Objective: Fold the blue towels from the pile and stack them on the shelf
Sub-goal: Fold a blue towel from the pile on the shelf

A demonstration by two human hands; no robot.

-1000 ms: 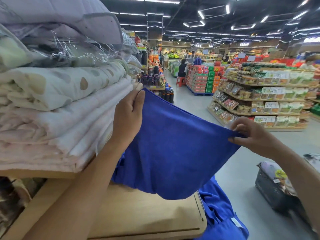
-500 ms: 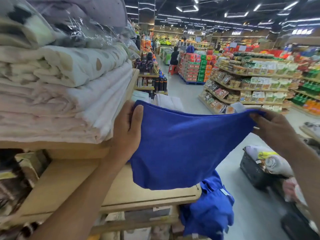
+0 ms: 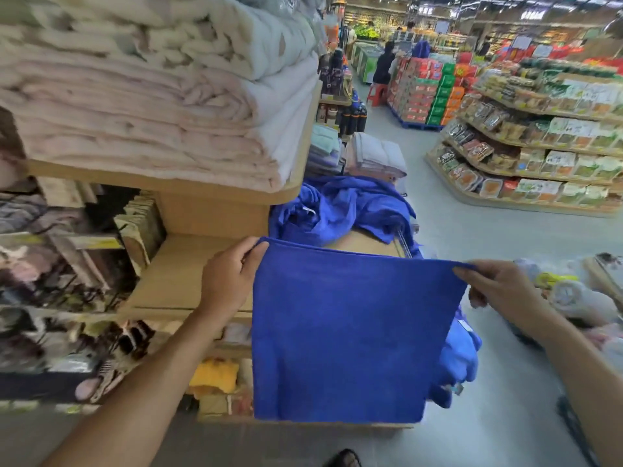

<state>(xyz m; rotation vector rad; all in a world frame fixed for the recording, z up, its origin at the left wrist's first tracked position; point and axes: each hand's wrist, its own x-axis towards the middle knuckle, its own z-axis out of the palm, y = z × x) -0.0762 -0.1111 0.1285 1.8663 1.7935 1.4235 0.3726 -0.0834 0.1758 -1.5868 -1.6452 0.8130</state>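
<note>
One blue towel [image 3: 350, 332] hangs flat, perhaps doubled, top taut.

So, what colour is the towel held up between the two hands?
The towel is plain deep blue, without pattern; the head view shows it best.

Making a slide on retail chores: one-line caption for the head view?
Left hand and right hand pinch the top corners of a blue towel, held flat before the towel pile.

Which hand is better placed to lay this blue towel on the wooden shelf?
Probably left: the left hand pinches the blue towel beside the wooden shelf; the right hand is out over the aisle.
</note>
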